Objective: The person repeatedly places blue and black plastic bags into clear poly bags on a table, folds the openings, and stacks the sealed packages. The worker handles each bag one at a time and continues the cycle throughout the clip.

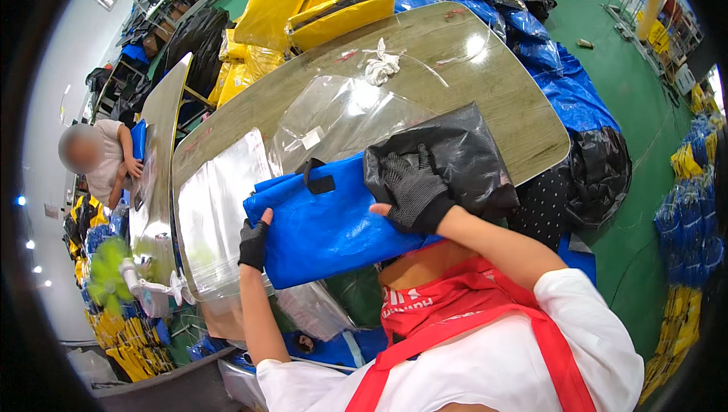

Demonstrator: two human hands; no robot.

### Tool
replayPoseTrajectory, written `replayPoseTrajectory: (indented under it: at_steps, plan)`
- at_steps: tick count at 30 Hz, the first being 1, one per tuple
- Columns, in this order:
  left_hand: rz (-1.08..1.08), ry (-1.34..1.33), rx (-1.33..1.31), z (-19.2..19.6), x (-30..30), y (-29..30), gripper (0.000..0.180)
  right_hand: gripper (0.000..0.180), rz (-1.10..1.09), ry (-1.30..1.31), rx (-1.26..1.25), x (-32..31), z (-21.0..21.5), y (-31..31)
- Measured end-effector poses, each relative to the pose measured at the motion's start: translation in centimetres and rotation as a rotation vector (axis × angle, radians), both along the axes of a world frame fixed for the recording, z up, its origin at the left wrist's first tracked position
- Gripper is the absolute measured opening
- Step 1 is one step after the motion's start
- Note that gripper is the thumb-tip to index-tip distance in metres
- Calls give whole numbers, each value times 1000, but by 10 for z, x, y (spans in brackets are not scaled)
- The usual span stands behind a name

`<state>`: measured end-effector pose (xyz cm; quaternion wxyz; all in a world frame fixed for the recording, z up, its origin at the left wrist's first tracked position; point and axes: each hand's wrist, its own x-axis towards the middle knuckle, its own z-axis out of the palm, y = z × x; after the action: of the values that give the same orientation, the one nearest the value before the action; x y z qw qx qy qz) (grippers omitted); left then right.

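Observation:
A folded blue bag point(334, 222) of shiny sheet material, with a small black strap and patch on its upper edge, lies across the near side of the table. My left hand point(254, 243), in a dark fingerless glove, grips its left end, thumb on top; the other fingers are partly hidden. On a folded black piece point(478, 161) at the bag's right end rests my right hand point(413, 190), gloved the same way, fingers spread flat. Whether the black piece is joined to the blue bag, I cannot tell.
Clear plastic bags point(224, 207) lie left on the wood-patterned table point(485, 70), with a crumpled white cloth point(381, 64) farther back. Yellow packages point(277, 2) and blue ones point(561, 101) crowd its far edges. A green fan point(110, 272) and another person point(106, 158) are at left.

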<state>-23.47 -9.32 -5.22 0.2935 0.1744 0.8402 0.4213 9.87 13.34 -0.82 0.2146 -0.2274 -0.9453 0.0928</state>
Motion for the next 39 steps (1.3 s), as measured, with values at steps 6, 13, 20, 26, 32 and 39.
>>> replayPoseTrajectory:
  at_steps: [6,13,20,26,32,39]
  plan:
    - [-143,-548,278,78,36,14,69,66,-127,-277,-100,-30,-11,-11]
    - [-505,-426,562,155,190,144,69,42,-229,92,-674,-22,-19,1]
    - [-727,355,211,54,348,295,65,38,-55,185,-631,63,-43,-8]
    - [-741,93,448,36,341,313,68,35,53,-2,-327,165,-52,-8]
    - [-867,818,290,35,356,334,78,30,-66,273,-133,214,74,68]
    - [-941,946,347,19,319,361,59,39,-225,69,31,217,-49,154]
